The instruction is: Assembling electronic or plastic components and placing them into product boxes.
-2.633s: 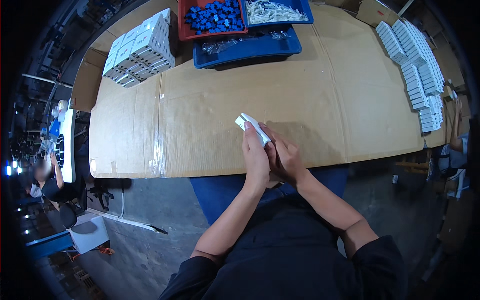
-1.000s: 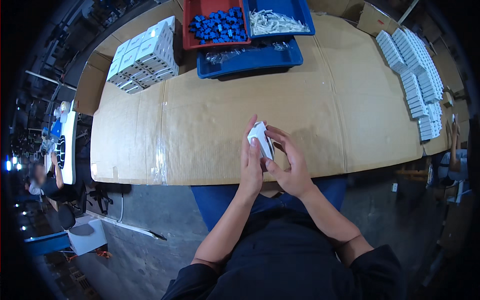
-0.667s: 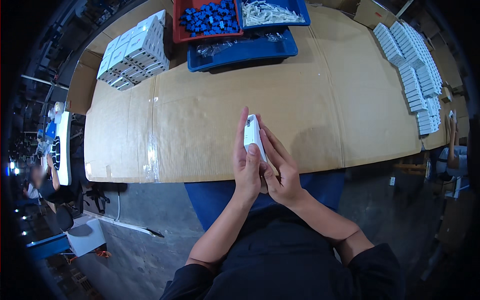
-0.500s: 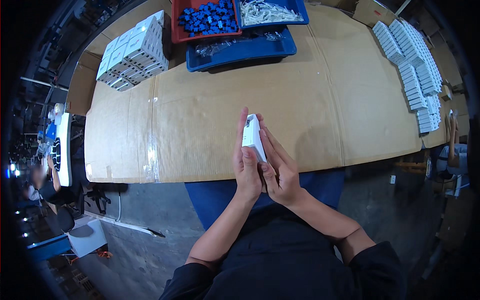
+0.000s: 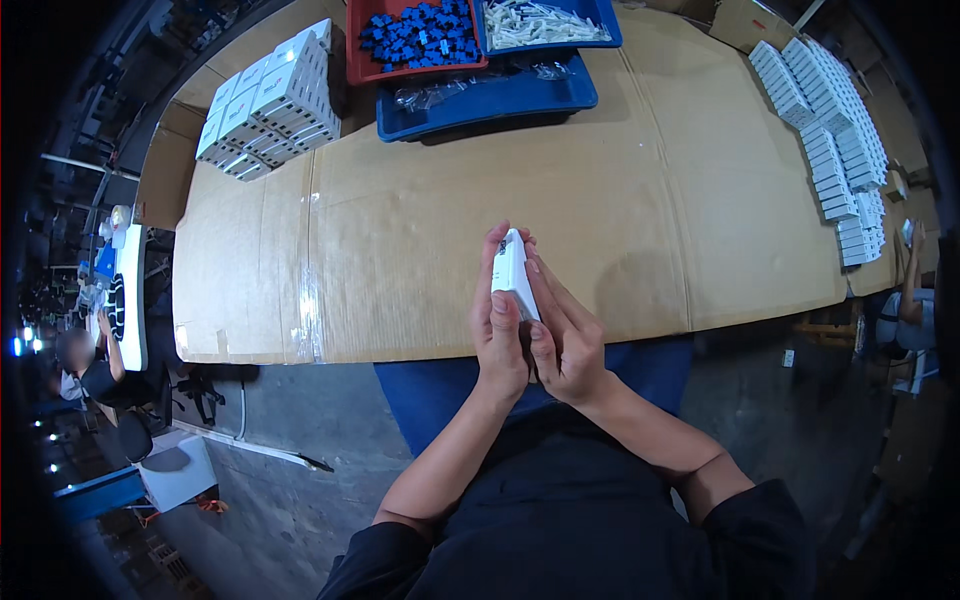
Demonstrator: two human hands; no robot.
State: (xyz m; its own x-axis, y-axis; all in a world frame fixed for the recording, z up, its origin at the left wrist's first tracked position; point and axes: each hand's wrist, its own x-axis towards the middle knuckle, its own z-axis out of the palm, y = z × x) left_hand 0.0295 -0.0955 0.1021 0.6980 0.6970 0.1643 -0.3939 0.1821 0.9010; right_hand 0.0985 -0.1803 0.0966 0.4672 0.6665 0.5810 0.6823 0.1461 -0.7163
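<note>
A small white box [image 5: 512, 268] is held between my two hands above the near part of the cardboard-covered table [image 5: 430, 240]. My left hand [image 5: 497, 335] presses along its left side, thumb on the near end. On the other side, my right hand [image 5: 568, 335] lies with its fingers stretched along the box and its thumb near the lower end. Dark print shows at the far end of the box's narrow face. My palms and fingers hide most of its broad sides.
Stacked white boxes [image 5: 265, 105] stand at the back left; rows of white boxes [image 5: 830, 140] line the right. At the back, a red bin [image 5: 362, 72] holds blue pieces, a blue bin [image 5: 560, 44] white pieces, and another blue tray [image 5: 480, 118] clear plastic. People [image 5: 100, 375] sit beyond both sides.
The white box has turned slightly between my hands, and my left fingers now bend closer around its far end. The rest of the view has shifted a little.
</note>
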